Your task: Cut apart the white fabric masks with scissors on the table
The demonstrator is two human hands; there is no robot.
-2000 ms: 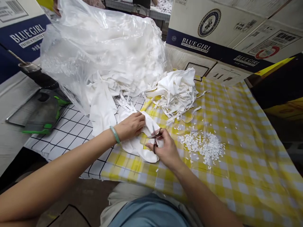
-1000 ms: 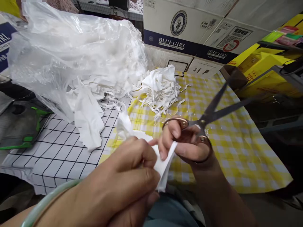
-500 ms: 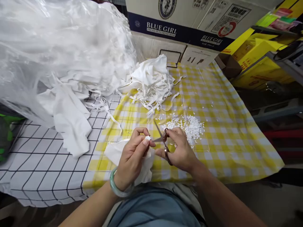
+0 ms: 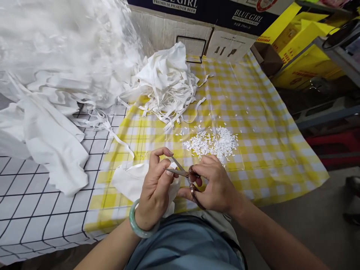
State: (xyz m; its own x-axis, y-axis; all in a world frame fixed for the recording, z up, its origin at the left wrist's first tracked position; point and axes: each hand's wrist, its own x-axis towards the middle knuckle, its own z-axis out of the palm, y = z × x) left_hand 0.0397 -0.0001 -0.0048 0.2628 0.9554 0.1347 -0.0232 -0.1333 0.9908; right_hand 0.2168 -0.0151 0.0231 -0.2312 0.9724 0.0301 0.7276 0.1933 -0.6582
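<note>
My left hand (image 4: 157, 183) pinches a small white end of fabric between thumb and fingers. Beneath that hand, a white cloth piece (image 4: 131, 180) spreads over the table edge near my lap. In my right hand (image 4: 215, 183) is a pair of scissors (image 4: 184, 173), fingers through the handles. The blades stand apart, one on either side of the white end at my left fingertips. Just beyond my hands lies a pile of small white snippets (image 4: 225, 142). Whether the blades touch the fabric I cannot tell.
A heap of white cloth pieces with straps (image 4: 165, 82) lies farther back. To the left, a clear plastic bag (image 4: 84, 33) spills more white fabric (image 4: 53, 138). A cardboard beer box (image 4: 171, 30) stands behind. Yellow checked cloth (image 4: 270, 150) covers the table; yellow bags (image 4: 306, 67) are at right.
The scissors have moved left, so their blades now reach the white end at my left fingertips. My left index finger has lifted. The view has shifted, showing less of the box.
</note>
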